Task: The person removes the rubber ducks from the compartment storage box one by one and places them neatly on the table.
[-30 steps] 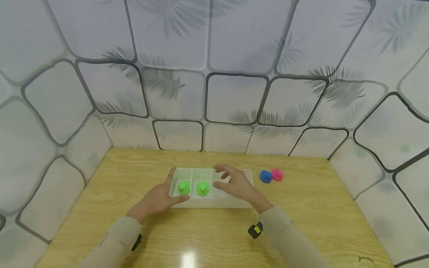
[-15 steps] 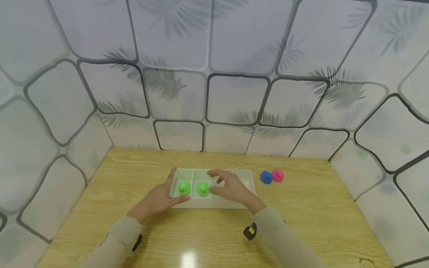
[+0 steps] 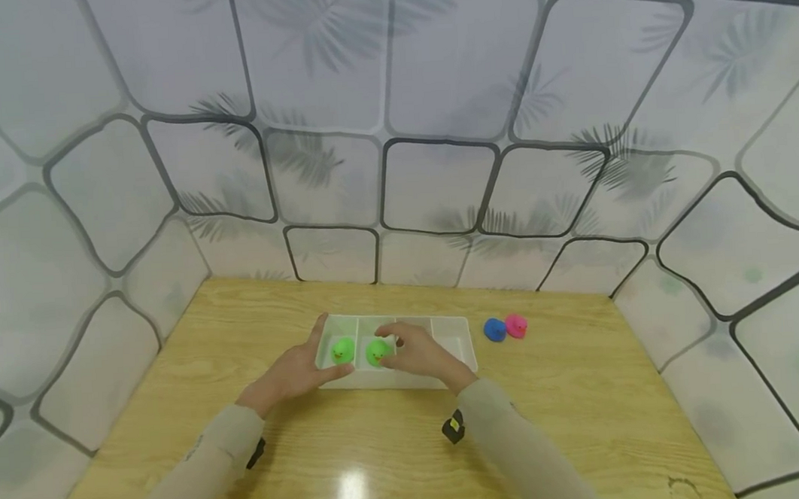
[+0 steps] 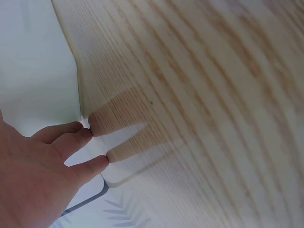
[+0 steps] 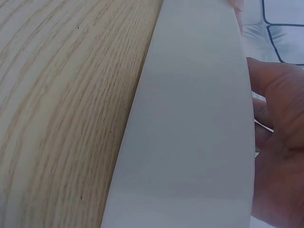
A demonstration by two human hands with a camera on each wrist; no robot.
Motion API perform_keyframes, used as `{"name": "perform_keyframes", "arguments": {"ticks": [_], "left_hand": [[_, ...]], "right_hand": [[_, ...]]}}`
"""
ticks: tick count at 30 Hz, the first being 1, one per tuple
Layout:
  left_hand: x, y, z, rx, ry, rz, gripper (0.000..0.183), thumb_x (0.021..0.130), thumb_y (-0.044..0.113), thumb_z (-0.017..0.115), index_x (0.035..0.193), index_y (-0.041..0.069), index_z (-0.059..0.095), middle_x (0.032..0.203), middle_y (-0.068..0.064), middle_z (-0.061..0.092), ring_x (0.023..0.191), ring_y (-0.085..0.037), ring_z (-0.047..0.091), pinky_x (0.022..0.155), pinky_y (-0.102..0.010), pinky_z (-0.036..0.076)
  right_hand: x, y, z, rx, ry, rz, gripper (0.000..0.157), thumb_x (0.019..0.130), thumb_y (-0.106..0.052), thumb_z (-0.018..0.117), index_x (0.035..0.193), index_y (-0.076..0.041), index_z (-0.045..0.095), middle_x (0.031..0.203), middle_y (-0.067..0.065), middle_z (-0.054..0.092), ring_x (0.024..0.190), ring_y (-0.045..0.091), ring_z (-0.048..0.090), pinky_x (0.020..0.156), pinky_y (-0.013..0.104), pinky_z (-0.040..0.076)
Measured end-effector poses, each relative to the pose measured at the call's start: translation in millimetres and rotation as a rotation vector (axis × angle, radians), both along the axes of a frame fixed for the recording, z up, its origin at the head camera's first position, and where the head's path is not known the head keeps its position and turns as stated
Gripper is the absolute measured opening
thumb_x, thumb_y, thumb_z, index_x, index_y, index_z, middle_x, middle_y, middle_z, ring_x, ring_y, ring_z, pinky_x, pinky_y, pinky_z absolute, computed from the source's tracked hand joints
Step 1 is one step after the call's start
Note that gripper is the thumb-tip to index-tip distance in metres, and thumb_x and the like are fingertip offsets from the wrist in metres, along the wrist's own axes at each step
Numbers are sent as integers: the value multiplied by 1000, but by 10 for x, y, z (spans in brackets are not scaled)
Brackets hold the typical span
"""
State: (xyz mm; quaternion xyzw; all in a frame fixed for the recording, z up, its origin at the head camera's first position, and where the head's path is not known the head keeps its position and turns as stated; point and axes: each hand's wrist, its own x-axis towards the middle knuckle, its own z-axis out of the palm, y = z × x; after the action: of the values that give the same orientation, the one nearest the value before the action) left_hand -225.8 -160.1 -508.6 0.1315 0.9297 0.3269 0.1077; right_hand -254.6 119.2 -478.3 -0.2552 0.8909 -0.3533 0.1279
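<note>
In the head view a white divided box [image 3: 454,323] stands on the table, its long side toward me. A green toy duck [image 3: 342,350] sits in its leftmost compartment. Another green duck [image 3: 374,352] sits in the compartment beside it. My left hand [image 3: 296,369] holds the box's left end, thumb on the front rim and index finger along the left end; its other fingertips reach the tabletop in the left wrist view. Over the second duck hangs my right hand [image 3: 420,352], thumb and fingers parted; contact with the duck is unclear. In the right wrist view the box's wall [image 5: 190,114] hides part of that hand.
A blue toy duck [image 3: 495,330] and a pink one [image 3: 516,325] sit side by side on the wooden table [image 3: 356,448], right of the box. A patterned wall [image 3: 437,187] rises behind the table and at both sides.
My right hand has moved left over the box, from the right-hand compartments to the second green duck. The left hand, the box and the ducks stay in place.
</note>
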Motion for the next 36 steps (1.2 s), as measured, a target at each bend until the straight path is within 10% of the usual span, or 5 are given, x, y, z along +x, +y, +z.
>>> {"name": "perform_keyframes", "arguments": {"ticks": [36], "left_hand": [[-8, 9, -12, 14, -16, 10, 123, 91, 75, 66, 170, 19, -12, 109, -8, 73, 89, -19, 62, 86, -43, 53]], "right_hand": [[-84, -168, -5, 259, 102, 65, 50, 94, -18, 80, 141, -11, 65, 149, 12, 63, 142, 35, 55, 120, 52, 41]]}}
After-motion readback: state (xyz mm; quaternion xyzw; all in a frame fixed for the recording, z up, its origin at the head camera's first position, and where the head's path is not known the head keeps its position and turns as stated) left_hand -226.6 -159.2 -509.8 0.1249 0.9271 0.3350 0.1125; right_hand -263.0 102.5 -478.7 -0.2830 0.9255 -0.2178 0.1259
